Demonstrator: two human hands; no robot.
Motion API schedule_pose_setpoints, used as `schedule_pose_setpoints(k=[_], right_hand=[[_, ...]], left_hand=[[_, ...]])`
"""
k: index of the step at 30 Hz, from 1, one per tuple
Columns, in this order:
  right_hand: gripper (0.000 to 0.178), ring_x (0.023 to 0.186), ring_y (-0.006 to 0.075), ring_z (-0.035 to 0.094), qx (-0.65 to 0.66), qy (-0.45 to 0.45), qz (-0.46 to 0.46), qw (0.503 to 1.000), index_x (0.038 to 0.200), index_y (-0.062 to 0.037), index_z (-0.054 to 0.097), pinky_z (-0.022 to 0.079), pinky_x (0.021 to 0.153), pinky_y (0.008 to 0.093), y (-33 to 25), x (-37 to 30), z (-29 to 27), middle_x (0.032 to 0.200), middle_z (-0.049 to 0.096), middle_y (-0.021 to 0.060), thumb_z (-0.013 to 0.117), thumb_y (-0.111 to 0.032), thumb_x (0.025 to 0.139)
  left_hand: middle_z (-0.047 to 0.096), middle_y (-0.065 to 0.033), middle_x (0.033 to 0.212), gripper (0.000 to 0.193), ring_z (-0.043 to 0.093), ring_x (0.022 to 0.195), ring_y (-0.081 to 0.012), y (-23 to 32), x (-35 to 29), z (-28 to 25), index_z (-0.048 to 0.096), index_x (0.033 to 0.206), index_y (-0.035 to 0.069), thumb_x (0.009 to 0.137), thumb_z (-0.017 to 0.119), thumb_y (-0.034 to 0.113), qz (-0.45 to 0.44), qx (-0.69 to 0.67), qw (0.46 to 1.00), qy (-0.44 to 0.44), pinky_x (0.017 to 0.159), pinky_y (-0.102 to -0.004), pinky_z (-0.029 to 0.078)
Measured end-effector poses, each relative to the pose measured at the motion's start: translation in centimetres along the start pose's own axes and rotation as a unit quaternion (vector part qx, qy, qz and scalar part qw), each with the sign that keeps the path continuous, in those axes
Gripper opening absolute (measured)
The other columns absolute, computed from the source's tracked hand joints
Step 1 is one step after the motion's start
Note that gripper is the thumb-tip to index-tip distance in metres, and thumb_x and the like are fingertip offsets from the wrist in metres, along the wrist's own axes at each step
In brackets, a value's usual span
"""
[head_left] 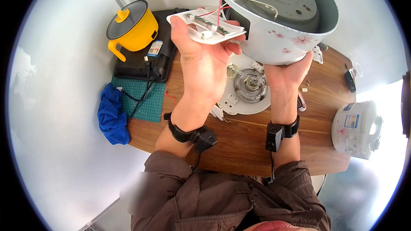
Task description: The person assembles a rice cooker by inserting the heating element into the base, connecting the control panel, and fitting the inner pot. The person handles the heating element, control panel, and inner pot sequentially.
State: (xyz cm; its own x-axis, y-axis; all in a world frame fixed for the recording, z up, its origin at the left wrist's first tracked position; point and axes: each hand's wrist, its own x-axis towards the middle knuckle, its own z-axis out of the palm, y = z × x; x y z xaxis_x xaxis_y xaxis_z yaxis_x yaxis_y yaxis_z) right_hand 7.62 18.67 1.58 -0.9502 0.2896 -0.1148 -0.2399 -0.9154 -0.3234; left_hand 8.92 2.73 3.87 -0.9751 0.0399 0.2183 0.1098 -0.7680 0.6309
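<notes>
My left hand (201,60) is closed on a white plastic control panel (201,36), tilted so that a green circuit board shows on its back. Red and white wires run from the panel to a rice cooker housing (267,40), a white shell with pink flowers. Its grey metal inside, with a large round hole, faces up. My right hand (289,70) supports the housing from below at its near side; the fingertips are hidden under it. Beneath both, on the table, lies the white cooker base (231,109) with a round metal heating plate (251,86).
A yellow pot (135,28) stands on a black appliance (165,66) at the left. Nearby are a green cutting mat (147,105) and a blue cloth (112,117). A screwdriver (301,102) and small parts lie on the wooden table (244,145). Another white cooker (355,128) stands right.
</notes>
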Motion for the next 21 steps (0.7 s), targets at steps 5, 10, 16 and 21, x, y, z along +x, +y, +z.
schedule_pose_setpoints(k=[5, 10, 16, 21], right_hand=[[0.05, 0.132, 0.0273, 0.047, 0.004, -0.014, -0.018, 1.0, 0.138, -0.0162, 0.052, 0.036, 0.113, 0.0506, -0.25, -0.13, -0.15, 0.141, 0.053, 0.0036, 0.042, -0.044, 0.099], [0.049, 0.131, 0.0261, 0.048, -0.012, -0.023, -0.059, 0.998, 0.137, -0.0166, 0.054, 0.036, 0.113, 0.0503, -0.26, -0.38, 0.39, 0.141, 0.053, 0.0025, 0.044, -0.044, 0.098], [0.049, 0.129, 0.025, 0.05, -0.023, -0.025, -0.102, 0.994, 0.138, -0.0173, 0.054, 0.038, 0.112, 0.0499, -0.46, -0.55, 0.64, 0.141, 0.054, 0.0009, 0.045, -0.044, 0.098], [0.058, 0.135, 0.024, 0.045, -0.062, -0.071, -0.128, 0.987, 0.144, -0.0188, 0.047, 0.036, 0.114, 0.0467, -0.83, -0.48, 0.7, 0.147, 0.049, -0.0004, 0.042, -0.056, 0.099]], left_hand=[[0.065, -0.0026, 0.093, 0.07, 0.057, 0.078, -0.0101, 0.22, 0.04, 0.91, 0.055, 0.115, 0.012, 0.092, 0.042, 0.076, 0.028, 0.182, 0.983, 0.025, 0.065, -0.0286, 0.041], [0.065, 0.0005, 0.104, 0.065, 0.058, 0.089, -0.0082, 0.21, 0.47, 0.57, 0.056, 0.119, 0.011, 0.095, 0.042, 0.071, 0.026, 0.196, 0.98, 0.038, 0.071, -0.0279, 0.042], [0.065, -0.0043, 0.114, 0.066, 0.062, 0.102, -0.0139, 0.03, 0.36, 1.03, 0.055, 0.129, 0.007, 0.101, 0.038, 0.064, 0.02, 0.144, 0.989, 0.022, 0.085, -0.0327, 0.049], [0.065, -0.0083, 0.117, 0.069, 0.063, 0.105, -0.0175, -0.09, 0.65, 1.12, 0.056, 0.128, 0.003, 0.102, 0.035, 0.063, 0.009, 0.124, 0.992, 0.0, 0.094, -0.0364, 0.051]])
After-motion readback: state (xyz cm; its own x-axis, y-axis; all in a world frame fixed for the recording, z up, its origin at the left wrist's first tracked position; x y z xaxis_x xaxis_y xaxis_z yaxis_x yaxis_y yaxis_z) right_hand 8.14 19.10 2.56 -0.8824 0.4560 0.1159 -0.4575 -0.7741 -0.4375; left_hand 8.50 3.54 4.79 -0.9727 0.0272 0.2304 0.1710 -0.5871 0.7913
